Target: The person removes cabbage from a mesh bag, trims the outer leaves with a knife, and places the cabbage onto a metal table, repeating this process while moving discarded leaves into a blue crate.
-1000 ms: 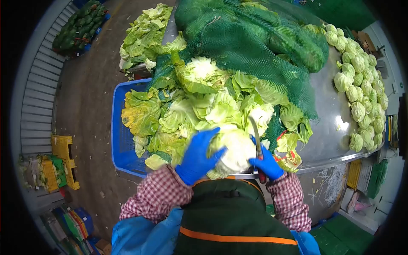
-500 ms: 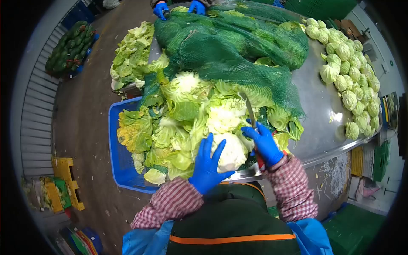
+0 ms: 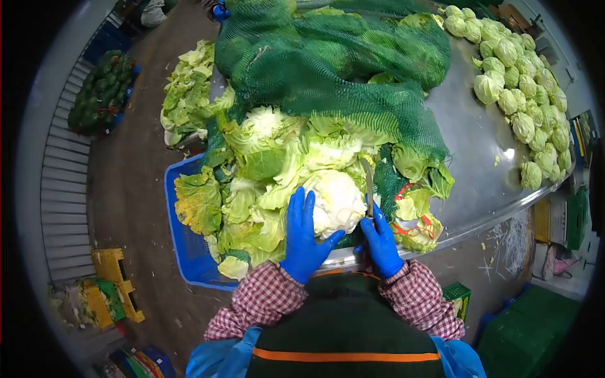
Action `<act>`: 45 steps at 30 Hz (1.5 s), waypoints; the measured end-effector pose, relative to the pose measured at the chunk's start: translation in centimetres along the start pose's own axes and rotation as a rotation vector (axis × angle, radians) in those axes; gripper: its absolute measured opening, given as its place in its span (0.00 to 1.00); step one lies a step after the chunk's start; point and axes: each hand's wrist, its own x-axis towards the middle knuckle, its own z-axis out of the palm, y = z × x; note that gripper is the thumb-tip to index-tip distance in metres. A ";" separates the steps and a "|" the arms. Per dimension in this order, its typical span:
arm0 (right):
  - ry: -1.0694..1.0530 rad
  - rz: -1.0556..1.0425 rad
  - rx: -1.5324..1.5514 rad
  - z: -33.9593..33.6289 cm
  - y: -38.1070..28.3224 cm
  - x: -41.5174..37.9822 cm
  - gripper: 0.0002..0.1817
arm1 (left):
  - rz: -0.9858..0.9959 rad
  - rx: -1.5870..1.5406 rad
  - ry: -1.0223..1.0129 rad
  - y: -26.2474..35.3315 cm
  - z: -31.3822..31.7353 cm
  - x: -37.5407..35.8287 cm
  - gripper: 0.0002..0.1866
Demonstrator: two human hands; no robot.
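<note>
A pale, nearly white cabbage head (image 3: 337, 203) sits in front of me, its surface bumpy. My left hand (image 3: 305, 240), in a blue glove, lies against its left side with fingers stretched and thumb apart. On the other side, my right hand (image 3: 379, 240) is closed around the handle of a knife (image 3: 368, 183), whose curved blade points away from me beside the head. Loose cabbage leaves (image 3: 255, 198) lie left of and behind the head, over a blue crate (image 3: 179, 220). A green mesh sack (image 3: 328, 82) with cabbages inside stretches behind them.
Trimmed cabbages (image 3: 526, 94) are piled along the right of the metal table (image 3: 469, 151). Leaves with red twine (image 3: 416, 217) lie right of my knife hand. More leaves (image 3: 189, 88) are heaped at the far left. Another person's gloved hand (image 3: 220, 11) shows at the top.
My right hand has moved closer beside the cabbage head, and the knife blade stands straighter. The head appears turned or shifted slightly away from me. The other person's hands have moved mostly out of view.
</note>
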 end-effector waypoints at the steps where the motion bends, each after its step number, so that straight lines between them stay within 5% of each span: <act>1: -0.035 0.065 0.082 0.3 -1.1 0.0 0.26 | -0.087 0.023 0.022 1.0 0.1 0.0 0.60; 4: -0.129 -0.096 -0.118 -0.9 -0.3 1.0 0.25 | -0.185 0.096 -0.003 0.9 0.9 0.1 0.61; 5: -0.070 -0.445 -0.361 -1.2 0.4 1.5 0.24 | -0.167 0.099 0.020 0.9 1.1 0.4 0.61; 10: -0.006 -0.534 -0.659 -1.7 -2.6 -2.0 0.24 | -0.142 0.103 0.047 2.0 0.2 2.2 0.57; 13: 0.139 -0.869 -0.799 -1.1 -2.1 0.2 0.26 | -0.126 0.125 0.035 2.5 -0.3 2.1 0.56; 14: 0.134 -0.876 -0.799 -1.0 -2.4 0.0 0.26 | -0.128 0.122 0.008 2.8 -0.8 1.9 0.56; 16: -0.044 -0.143 -0.152 -0.2 -3.0 -1.4 0.25 | -0.135 0.114 -0.017 3.7 -2.8 1.5 0.55; 17: -0.124 -0.320 -0.264 -0.8 -2.0 -1.9 0.25 | -0.095 0.110 -0.101 4.0 -4.3 1.3 0.54; 23: -0.130 0.067 -0.157 -0.8 1.7 -0.9 0.24 | -0.162 0.013 -0.295 0.8 -3.8 0.2 0.48; 27: -0.117 -0.253 -0.309 -1.4 1.6 -1.8 0.24 | 0.028 0.116 -0.222 0.7 -2.8 0.8 0.40; 30: -0.027 -0.461 -0.581 -1.1 -0.2 -3.0 0.24 | -0.023 0.106 -0.100 0.6 -2.1 0.2 0.48; 31: -0.022 -0.456 -0.576 -0.9 -0.4 -3.2 0.24 | -0.223 0.088 -0.090 1.5 -2.7 0.6 0.56; 34: -0.016 -0.516 -0.710 -0.5 -0.4 -4.0 0.25 | -0.251 0.112 -0.174 1.2 -2.1 0.2 0.61; 42: 0.024 -0.367 -0.970 -0.4 -0.2 -3.6 0.22 | -0.154 0.128 -0.036 1.7 -0.6 0.3 0.55; 44: 0.118 -0.482 -0.947 -1.4 1.0 -1.5 0.22 | -0.171 0.130 -0.022 2.5 0.0 -0.2 0.54; 45: 0.133 -0.309 -0.771 -3.1 1.3 0.6 0.22 | -0.163 0.181 -0.075 3.1 -0.2 -0.5 0.54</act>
